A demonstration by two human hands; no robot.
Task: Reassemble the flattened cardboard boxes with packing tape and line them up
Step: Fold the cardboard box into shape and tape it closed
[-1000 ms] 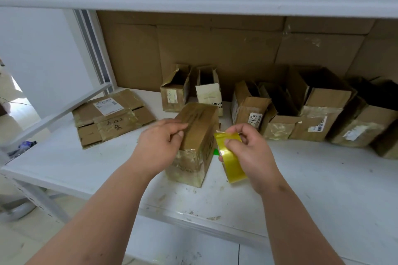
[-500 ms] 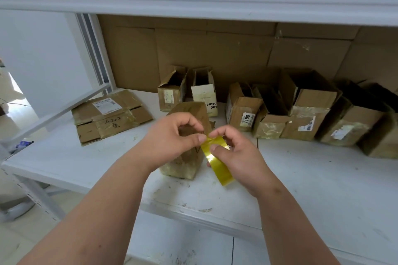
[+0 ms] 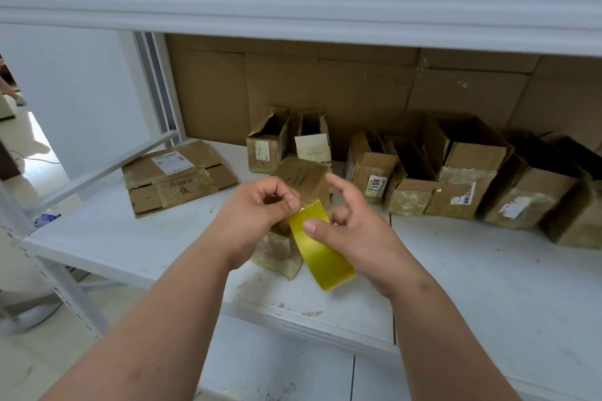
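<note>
Both forearms reach up from the bottom edge to mid-frame. Left hand pinches thumb to curled forefinger; right hand half-curled, forefinger raised.

The right hand holds a yellow packing tape roll, thumb on its face, while the left hand pinches the tape's end at the roll's top edge. Just behind the fingers stands a small cardboard box on the white shelf. Beyond them runs a row of open boxes; flattened boxes lie far left.
</note>
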